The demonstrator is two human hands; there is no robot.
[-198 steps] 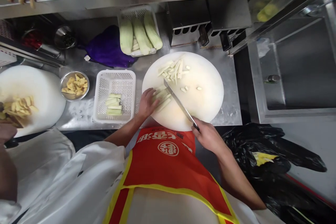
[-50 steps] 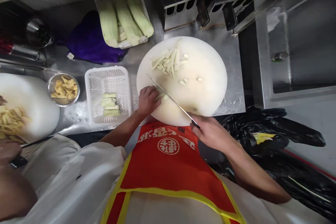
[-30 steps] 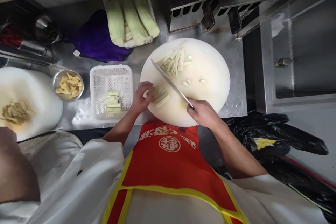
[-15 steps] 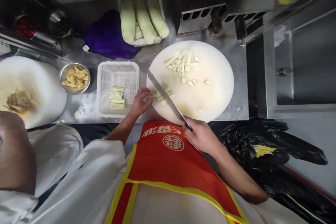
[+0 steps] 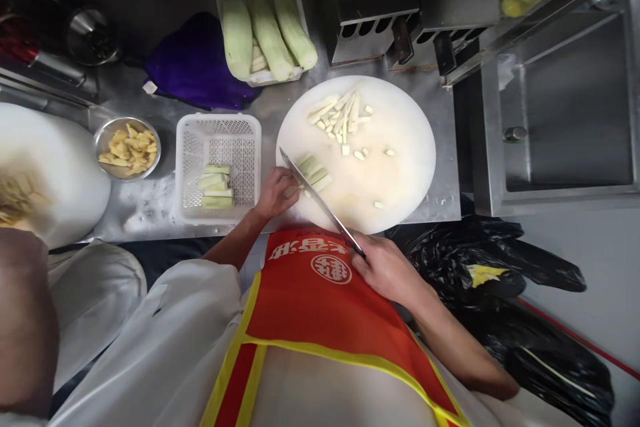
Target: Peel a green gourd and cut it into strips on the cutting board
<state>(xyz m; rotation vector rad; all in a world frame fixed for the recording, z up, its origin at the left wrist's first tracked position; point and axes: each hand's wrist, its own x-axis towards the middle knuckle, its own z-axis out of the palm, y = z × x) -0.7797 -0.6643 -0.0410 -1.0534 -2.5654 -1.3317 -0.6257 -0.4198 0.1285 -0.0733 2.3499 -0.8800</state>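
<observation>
On the left side of the round white cutting board (image 5: 400, 177), a kitchen knife (image 5: 324, 205) lies slantwise across pale green gourd pieces (image 5: 316, 172), its tip toward the far left. The handle is in my right hand (image 5: 390, 265), closed round it by the near edge of the board. My left hand (image 5: 278, 192) is curled at the board's left edge, its fingertips closed on gourd pieces just left of the blade; the fingers partly hide them. A heap of cut pale sticks (image 5: 343, 113) rests farther back on the board, with several small bits scattered about.
To the left stands a white basket (image 5: 245, 127) with several gourd lengths, then a steel bowl (image 5: 100, 147) of yellow pieces. Whole gourds (image 5: 265, 30) lie in another basket behind. Knife holders (image 5: 373, 30) stand at the back, a sink (image 5: 570, 100) at right. Another person's arm (image 5: 25, 320) shows at left.
My left hand has moved a little right, up against the pieces by the blade. The gourd pieces show more to the right of the blade. The other person's arm has shifted left in view.
</observation>
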